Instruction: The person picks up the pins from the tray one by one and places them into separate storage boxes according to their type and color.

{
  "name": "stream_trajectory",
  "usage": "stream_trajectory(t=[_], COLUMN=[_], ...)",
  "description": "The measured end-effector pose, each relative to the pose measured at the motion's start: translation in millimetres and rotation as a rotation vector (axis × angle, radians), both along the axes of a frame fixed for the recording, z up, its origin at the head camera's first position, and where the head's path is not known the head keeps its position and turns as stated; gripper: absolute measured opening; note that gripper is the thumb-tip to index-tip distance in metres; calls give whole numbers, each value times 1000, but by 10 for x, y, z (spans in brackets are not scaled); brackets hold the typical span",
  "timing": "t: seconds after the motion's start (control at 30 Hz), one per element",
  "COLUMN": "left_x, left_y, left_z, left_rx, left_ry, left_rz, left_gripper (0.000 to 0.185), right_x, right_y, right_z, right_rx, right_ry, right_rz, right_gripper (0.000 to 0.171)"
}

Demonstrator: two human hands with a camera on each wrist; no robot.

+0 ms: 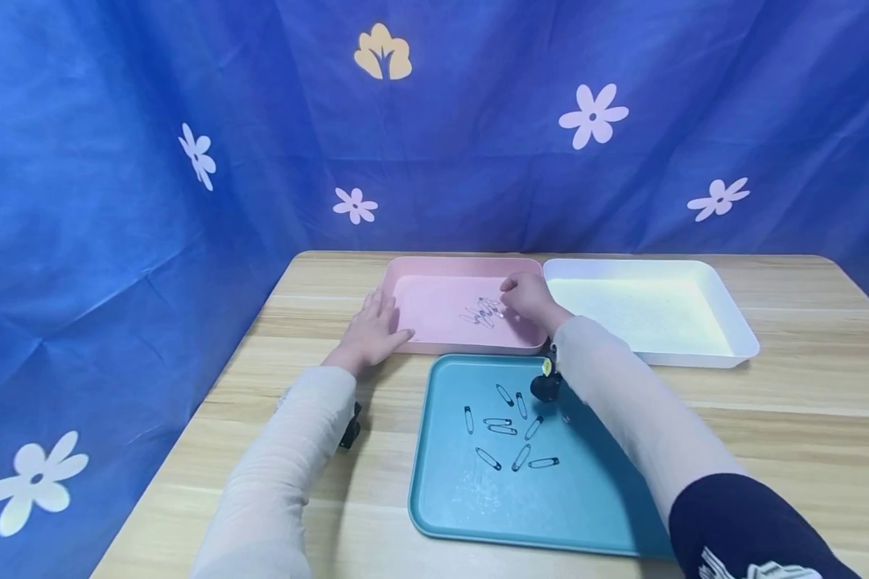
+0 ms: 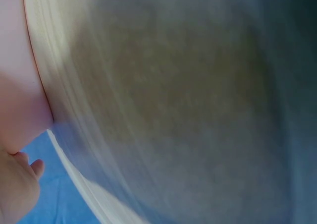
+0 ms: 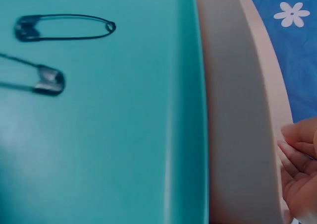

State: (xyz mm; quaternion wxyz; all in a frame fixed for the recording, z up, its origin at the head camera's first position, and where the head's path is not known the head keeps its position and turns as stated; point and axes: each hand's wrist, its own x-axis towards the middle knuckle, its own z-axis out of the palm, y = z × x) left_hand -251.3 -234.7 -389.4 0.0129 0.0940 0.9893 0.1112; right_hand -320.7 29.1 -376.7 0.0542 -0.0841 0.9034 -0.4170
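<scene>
A small cluster of safety pins point(image 1: 481, 314) lies in the pink tray point(image 1: 434, 277), at the centre of the head view. The right hand point(image 1: 529, 299) hovers over the tray's right part with its fingers bent down toward the cluster, fingertips just beside the pins; whether they pinch a pin or only touch the heap cannot be told from here. In the right wrist view the curled fingers point(image 3: 297, 149) show at the lower right edge, next to the tray's pale rim, and nothing between them can be made out.

The left hand point(image 1: 371, 330) lies flat on the wooden table point(image 1: 304, 322), fingers straight and together, its fingertips resting against the pink tray's left outer wall, holding nothing. The left wrist view is blurred; only the edge of the hand at lower left and a stretch of table show.

Below the pink tray, in the lower middle of the head view, sits a teal tray point(image 1: 442, 498) with loose dark safety pins point(image 1: 510, 430) scattered over its upper middle, well apart from the cluster in the pink one. Two of them appear close up at the upper left of the right wrist view. To the right of the pink tray, touching or nearly touching it, stands a white tray point(image 1: 739, 330). A blue cloth point(image 1: 152, 121) printed with flowers hangs behind the table.
</scene>
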Motion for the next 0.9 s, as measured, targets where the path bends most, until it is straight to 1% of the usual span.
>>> stream_trajectory(t=[0.2, 0.43, 0.57, 0.7, 0.9], left_x=[8, 18, 27, 17, -26], left_y=[-1, -9, -6, -7, -27], left_z=[34, 40, 57, 67, 104], left_rx=[7, 28, 25, 18, 16], left_ry=[-6, -9, -21, -32, -58], left_rz=[-5, -13, -7, -6, -10], left_gripper=[75, 76, 76, 76, 76], right_x=[88, 282, 412, 547, 702], right_y=[106, 239, 308, 367, 434], right_z=[62, 130, 193, 235, 284], right_rx=[-26, -131, -158, -153, -154], right_ry=[-10, -94, -123, -130, -153], right_rz=[12, 25, 38, 54, 62], right_gripper=[20, 20, 21, 22, 20])
